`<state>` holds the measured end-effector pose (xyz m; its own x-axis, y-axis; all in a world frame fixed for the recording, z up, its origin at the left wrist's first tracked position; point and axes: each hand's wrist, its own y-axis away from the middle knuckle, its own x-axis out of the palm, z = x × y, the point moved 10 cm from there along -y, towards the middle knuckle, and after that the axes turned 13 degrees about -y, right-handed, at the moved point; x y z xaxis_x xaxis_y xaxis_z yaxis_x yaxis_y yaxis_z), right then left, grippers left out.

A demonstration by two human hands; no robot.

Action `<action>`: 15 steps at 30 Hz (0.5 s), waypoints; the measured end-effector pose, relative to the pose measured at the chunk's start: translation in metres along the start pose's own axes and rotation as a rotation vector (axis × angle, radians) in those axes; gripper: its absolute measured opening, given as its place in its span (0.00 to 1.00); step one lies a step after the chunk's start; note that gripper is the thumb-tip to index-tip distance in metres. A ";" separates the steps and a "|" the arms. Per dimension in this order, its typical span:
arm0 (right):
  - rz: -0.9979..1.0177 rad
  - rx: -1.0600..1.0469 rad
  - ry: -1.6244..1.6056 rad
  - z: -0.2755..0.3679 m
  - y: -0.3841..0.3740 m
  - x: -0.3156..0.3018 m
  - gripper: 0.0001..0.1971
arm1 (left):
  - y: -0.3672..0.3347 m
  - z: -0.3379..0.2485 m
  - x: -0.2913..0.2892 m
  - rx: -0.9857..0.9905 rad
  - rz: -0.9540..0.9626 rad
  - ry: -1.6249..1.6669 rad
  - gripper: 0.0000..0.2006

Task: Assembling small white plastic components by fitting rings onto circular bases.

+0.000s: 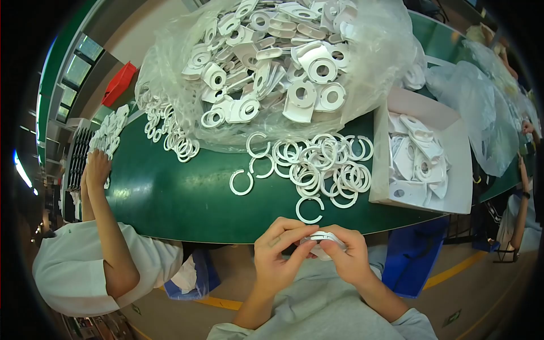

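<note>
Just off the near edge of the green table, my left hand (277, 252) and my right hand (350, 256) are both closed on one small white plastic part (325, 238). My thumbs and fingers pinch it from either side and cover much of it, so its full shape is hidden. Right beyond my hands lies a white open ring (309, 220). Farther on spreads a loose pile of similar white C-shaped rings (306, 173). A large clear plastic bag (362, 96) lies open behind them, heaped with white plastic housings (322, 69), each with a round hole.
At right stands a white box (422, 205) partly filled with white parts. A person in a white shirt (107, 260) works at the left beside more white rings (113, 127). A red bin (119, 84) is at the far left; a blue bin (413, 252) is below the table edge.
</note>
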<state>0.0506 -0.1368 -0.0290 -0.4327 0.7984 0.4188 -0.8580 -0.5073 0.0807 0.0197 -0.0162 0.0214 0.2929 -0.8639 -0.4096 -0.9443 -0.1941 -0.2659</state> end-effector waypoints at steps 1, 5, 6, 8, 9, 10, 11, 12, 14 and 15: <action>0.021 0.001 -0.010 0.001 -0.001 0.003 0.09 | 0.000 0.003 0.002 -0.017 0.025 0.050 0.12; 0.069 0.045 -0.091 -0.010 -0.002 0.007 0.08 | 0.003 0.012 -0.002 -0.112 0.004 0.107 0.12; 0.068 0.045 -0.090 -0.010 -0.002 0.007 0.08 | 0.004 0.012 -0.001 -0.103 0.013 0.111 0.12; 0.078 -0.006 -0.077 -0.006 -0.002 0.008 0.08 | 0.004 0.011 -0.001 -0.095 0.019 0.113 0.12; 0.078 -0.006 -0.078 -0.004 -0.002 0.007 0.08 | 0.004 0.012 0.000 -0.119 0.024 0.149 0.11; 0.099 0.008 -0.020 -0.001 -0.001 0.007 0.09 | 0.004 0.013 0.001 -0.143 0.028 0.185 0.10; 0.120 0.021 0.039 -0.001 -0.001 0.008 0.10 | 0.005 0.014 0.001 -0.144 0.027 0.184 0.10; 0.121 0.021 0.039 -0.003 -0.001 0.008 0.10 | 0.007 0.015 0.001 -0.138 0.026 0.139 0.10; 0.103 0.026 0.159 -0.010 0.003 0.007 0.10 | 0.010 0.015 0.003 -0.133 0.026 0.094 0.09; 0.103 0.027 0.158 -0.014 0.006 0.009 0.10 | 0.012 0.016 0.003 -0.147 -0.013 0.102 0.08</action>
<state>0.0382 -0.1283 -0.0373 -0.5574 0.7819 0.2791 -0.8003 -0.5955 0.0700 0.0118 -0.0137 0.0027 0.2957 -0.9020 -0.3145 -0.9544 -0.2652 -0.1369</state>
